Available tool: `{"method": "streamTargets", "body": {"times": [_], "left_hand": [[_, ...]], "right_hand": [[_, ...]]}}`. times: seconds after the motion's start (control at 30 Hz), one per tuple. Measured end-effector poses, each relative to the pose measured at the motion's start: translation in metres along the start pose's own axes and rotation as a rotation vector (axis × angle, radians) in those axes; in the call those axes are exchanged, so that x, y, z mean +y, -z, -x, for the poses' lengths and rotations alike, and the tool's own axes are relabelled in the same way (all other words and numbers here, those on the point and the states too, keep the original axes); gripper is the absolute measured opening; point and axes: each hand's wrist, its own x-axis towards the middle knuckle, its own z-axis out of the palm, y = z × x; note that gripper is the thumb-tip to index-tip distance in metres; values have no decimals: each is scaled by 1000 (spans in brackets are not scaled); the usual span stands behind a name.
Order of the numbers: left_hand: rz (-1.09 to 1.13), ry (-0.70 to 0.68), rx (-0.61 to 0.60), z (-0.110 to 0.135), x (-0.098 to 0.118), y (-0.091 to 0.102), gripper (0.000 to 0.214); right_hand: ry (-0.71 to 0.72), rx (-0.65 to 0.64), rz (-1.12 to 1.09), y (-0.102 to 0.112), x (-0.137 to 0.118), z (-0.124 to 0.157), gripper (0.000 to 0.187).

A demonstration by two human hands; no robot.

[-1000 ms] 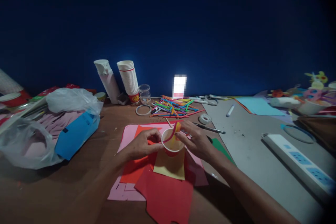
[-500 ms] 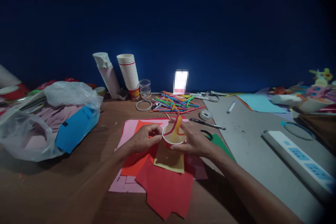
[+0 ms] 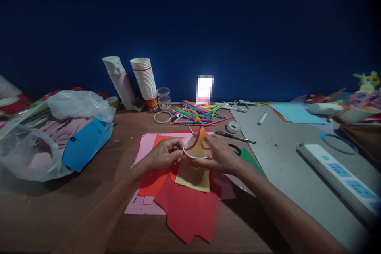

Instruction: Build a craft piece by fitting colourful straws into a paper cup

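Both hands are together, closed on one cup. The left hand (image 3: 162, 155) pinches the near-left rim of a red-sided paper cup (image 3: 194, 159), and the right hand (image 3: 222, 158) grips its right side. The cup is held tilted just above the sheets, at the centre of the working area, which is taken here as the clock's hub. Red and yellow strips (image 3: 199, 139) rise from inside and arch over the rim; their material cannot be determined. A firm, even hold at the rim appears advisable, so that the thin wall does not dent and the strips do not slip.

Beneath the cup lie a yellow card (image 3: 192, 179), a red sheet (image 3: 187, 208), an orange sheet (image 3: 151, 184) and a pink sheet (image 3: 144, 147). At 3 o'clock, a black-handled tool (image 3: 235, 150) rests on a green sheet (image 3: 249, 161). At 2 o'clock are a pen (image 3: 235, 137) and a tape roll (image 3: 233, 127). At 12 o'clock lies a heap of coloured strips (image 3: 198, 115). Beyond it at 11 o'clock stand stacked paper cups (image 3: 142, 79). At 9 o'clock lies a plastic bag (image 3: 26, 151). At 4 o'clock, a power strip (image 3: 336, 176) lies on a grey board (image 3: 268, 158).
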Motion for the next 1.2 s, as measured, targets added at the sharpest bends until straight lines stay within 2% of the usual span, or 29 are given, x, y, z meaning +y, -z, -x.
{"method": "streamTargets", "body": {"times": [0.17, 0.3, 0.5, 0.67, 0.77, 0.83, 0.93, 1.03, 1.1, 1.2], "left_hand": [[-21, 23, -32, 0, -2, 4, 21], [-84, 31, -36, -1, -3, 8, 33], [-116, 54, -37, -2, -4, 8, 36], [-180, -47, 63, 0, 2, 5, 30], [-230, -101, 164, -1, 5, 1, 49], [-299, -108, 189, -3, 8, -3, 64], [-365, -129, 109, -8, 17, -9, 72], [-356, -135, 14, -13, 27, -12, 68], [-349, -132, 10, -15, 31, -11, 63], [-324, -104, 22, -16, 32, -7, 59]], "right_hand": [[-40, -11, 13, 2, 2, 1, 63], [-69, -33, 6, 4, 3, 1, 63], [-90, -25, -7, 3, 3, 1, 62], [-109, -7, -23, 1, 7, 1, 63], [-94, 11, -56, -2, 9, 0, 70], [-56, 30, -97, -5, 9, 0, 77], [29, 26, -135, -5, 8, 1, 88], [38, -14, -110, 5, 9, 8, 96], [12, -16, -75, 14, 12, 15, 93], [-45, 6, -41, 26, 19, 27, 68]]}}
